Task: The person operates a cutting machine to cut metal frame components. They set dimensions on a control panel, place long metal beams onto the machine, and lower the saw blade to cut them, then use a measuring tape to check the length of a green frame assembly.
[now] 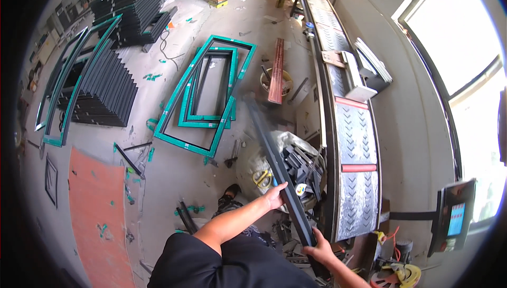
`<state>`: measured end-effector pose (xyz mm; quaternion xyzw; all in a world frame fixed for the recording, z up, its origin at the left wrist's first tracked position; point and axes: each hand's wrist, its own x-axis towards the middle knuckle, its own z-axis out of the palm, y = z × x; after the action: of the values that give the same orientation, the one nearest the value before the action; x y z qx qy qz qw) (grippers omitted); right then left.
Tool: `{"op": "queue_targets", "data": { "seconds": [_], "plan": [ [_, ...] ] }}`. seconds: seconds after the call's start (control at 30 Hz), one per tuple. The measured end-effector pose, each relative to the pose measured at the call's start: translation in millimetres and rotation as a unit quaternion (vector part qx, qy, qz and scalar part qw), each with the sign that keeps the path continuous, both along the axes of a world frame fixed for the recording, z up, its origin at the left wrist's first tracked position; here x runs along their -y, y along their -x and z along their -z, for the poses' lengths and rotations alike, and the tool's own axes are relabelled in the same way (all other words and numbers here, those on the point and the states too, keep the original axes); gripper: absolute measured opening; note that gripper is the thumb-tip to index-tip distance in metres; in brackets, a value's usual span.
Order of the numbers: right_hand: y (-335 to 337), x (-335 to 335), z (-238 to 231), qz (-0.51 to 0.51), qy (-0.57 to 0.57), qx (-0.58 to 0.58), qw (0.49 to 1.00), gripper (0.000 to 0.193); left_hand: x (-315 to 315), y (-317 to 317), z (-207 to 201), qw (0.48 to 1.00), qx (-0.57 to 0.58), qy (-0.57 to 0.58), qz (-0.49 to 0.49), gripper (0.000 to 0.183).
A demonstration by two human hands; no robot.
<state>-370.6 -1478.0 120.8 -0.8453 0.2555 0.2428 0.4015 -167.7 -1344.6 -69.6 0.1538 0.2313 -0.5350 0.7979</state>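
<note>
A long dark grey metal profile (278, 164) slants across my front, its far end smeared by motion. My left hand (275, 196) is closed round it near the middle. Closer to my body, my right hand (320, 248) grips the near part of the same profile. Under and beside the bar stands a large whitish sack (252, 167) filled with short dark profile offcuts (302, 165). A yellow-rimmed tape roll (262, 178) lies on the sack's left side.
A roller conveyor (357, 145) runs along the right wall, with a screen (455, 214) beyond its near end. Green-taped frames (165, 116) lie on the floor ahead. Stacked dark profiles (103, 92) stand left; a bucket (287, 83) holds a reddish bar (276, 74).
</note>
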Motion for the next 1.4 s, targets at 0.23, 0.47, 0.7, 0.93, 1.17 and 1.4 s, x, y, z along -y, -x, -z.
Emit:
{"op": "queue_targets", "data": {
  "seconds": [0.23, 0.47, 0.7, 0.93, 1.17, 1.4],
  "plan": [
    [-207, -5, 83, -0.086, 0.128, -0.054, 0.987, 0.091, -28, -74, -8, 0.999, -0.047, -0.012, 0.02, 0.043],
    [-345, -35, 147, -0.173, 0.268, -0.171, 0.932, 0.085, -163, -93, 27, 0.99, -0.077, -0.057, -0.103, 0.037],
    [-337, -49, 155, -0.165, 0.36, -0.112, 0.911, 0.078, -280, -87, 40, 0.952, -0.134, -0.208, -0.179, 0.03],
    [-265, -54, 64, 0.016, 0.267, 0.241, 0.933, 0.056, -225, -91, 45, 0.976, -0.093, -0.197, -0.019, 0.027],
    [-103, -36, -142, 0.208, 0.32, 0.471, 0.795, 0.019, -143, -78, 31, 0.962, -0.029, -0.185, 0.2, 0.025],
    [62, -87, -263, 0.274, 0.142, 0.754, 0.58, 0.014, -89, -24, 60, 0.882, 0.027, -0.268, 0.388, 0.024]
  ]
}}
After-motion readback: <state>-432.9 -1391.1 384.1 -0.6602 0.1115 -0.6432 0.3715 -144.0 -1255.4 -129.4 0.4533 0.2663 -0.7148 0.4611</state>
